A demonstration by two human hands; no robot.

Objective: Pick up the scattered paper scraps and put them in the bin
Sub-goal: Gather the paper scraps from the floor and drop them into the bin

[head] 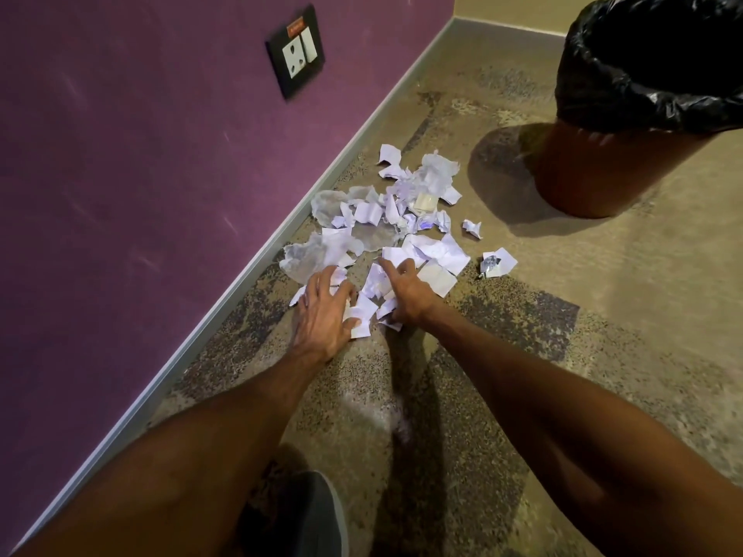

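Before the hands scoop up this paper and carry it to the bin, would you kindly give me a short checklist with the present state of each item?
1. Both hands on the pile: ok. The left hand and the right hand rest on the near edge of the paper scraps.
2. Scraps actually gripped: cannot tell; the fingers lie spread over the paper, and whether any is pinched underneath is hidden.
3. Bin open and lined: ok. A black liner covers the rim and the mouth is uncovered.
4. Path to the bin: ok. Bare floor lies between pile and bin.
5. Strays gathered: not ok. Two loose scraps lie apart to the right.
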